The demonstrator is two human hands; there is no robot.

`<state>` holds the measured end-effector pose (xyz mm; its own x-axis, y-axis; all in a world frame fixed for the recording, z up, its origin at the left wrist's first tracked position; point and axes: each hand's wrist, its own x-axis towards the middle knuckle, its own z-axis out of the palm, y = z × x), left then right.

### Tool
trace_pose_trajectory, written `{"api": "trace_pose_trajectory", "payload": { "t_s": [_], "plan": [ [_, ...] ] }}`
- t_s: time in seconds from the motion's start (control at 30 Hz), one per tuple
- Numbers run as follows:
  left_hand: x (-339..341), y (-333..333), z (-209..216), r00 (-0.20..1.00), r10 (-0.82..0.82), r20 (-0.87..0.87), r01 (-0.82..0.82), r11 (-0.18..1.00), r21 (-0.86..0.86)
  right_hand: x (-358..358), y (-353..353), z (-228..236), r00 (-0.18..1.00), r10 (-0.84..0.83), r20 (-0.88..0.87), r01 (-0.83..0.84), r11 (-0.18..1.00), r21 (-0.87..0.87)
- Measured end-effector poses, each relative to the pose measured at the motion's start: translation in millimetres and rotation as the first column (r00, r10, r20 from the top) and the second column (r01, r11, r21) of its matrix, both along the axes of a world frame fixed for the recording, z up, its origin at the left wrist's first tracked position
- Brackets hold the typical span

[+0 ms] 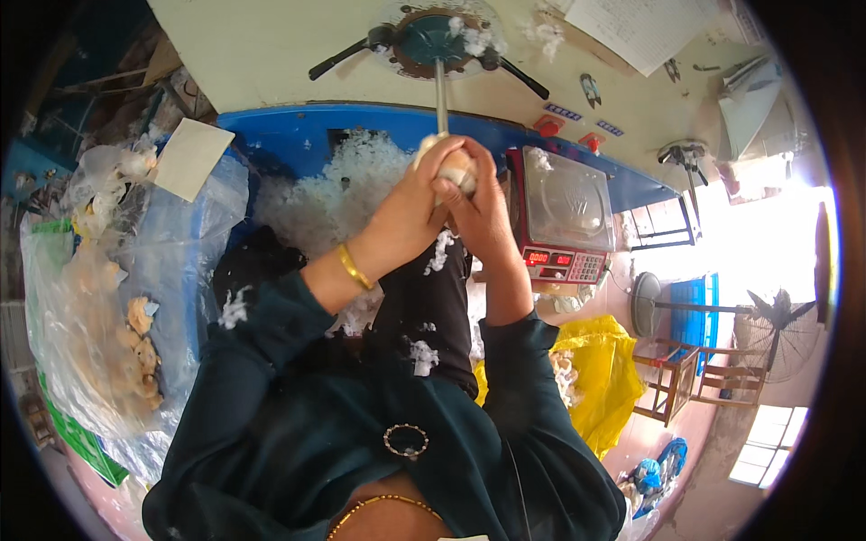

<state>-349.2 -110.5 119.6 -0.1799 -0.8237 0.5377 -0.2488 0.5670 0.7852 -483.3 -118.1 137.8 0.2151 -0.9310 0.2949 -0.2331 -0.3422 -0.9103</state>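
My left hand [408,209] and my right hand [485,206] are closed together around a small tan and white plush piece [459,169]. Its upper end sits at the lower tip of a thin metal tube [441,101]. That tube comes out of a round green fitting [428,43] on the pale machine panel. Most of the plush is covered by my fingers, so its full shape is hidden. White stuffing fluff [368,164] is heaped in the blue trough [275,121] behind my left forearm. Loose tufts cling to my dark trousers and sleeve.
To the right stands a red digital scale [566,200]. At left, a clear plastic bag [86,311] holds several tan plush pieces [137,352]. A yellow bag [606,374] with more pieces lies at lower right. Beyond are a wooden chair [666,383] and a standing fan [778,329].
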Motion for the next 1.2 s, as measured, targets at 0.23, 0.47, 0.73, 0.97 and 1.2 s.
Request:
{"api": "trace_pose_trajectory", "payload": {
  "t_s": [0.23, 0.47, 0.73, 0.97, 1.2],
  "plan": [
    [10, -14, 4, 0.975, -0.169, -0.147, 0.204, 0.940, 0.272, 8, -15, -2, 0.974, -0.131, -0.185, 0.137, 0.991, 0.015],
    [11, 7, -18, 0.995, -0.097, 0.038, 0.092, 0.987, 0.132, 8, 4, -17, 0.980, -0.178, -0.089, 0.171, 0.981, -0.087],
    [142, 56, -78, 0.820, 0.506, 0.267, -0.529, 0.849, 0.013, -25, 35, -27, 0.965, -0.241, -0.105, 0.249, 0.966, 0.065],
    [400, 216, -114, -0.215, 0.442, 0.871, -0.973, -0.177, -0.150, -272, 117, -39, 0.340, 0.278, -0.899, 0.691, 0.575, 0.439],
    [419, 196, -135, -0.016, 0.405, 0.914, -0.996, -0.086, 0.021, -163, 95, -41, 0.580, 0.035, -0.814, 0.267, 0.936, 0.230]
  ]
}}
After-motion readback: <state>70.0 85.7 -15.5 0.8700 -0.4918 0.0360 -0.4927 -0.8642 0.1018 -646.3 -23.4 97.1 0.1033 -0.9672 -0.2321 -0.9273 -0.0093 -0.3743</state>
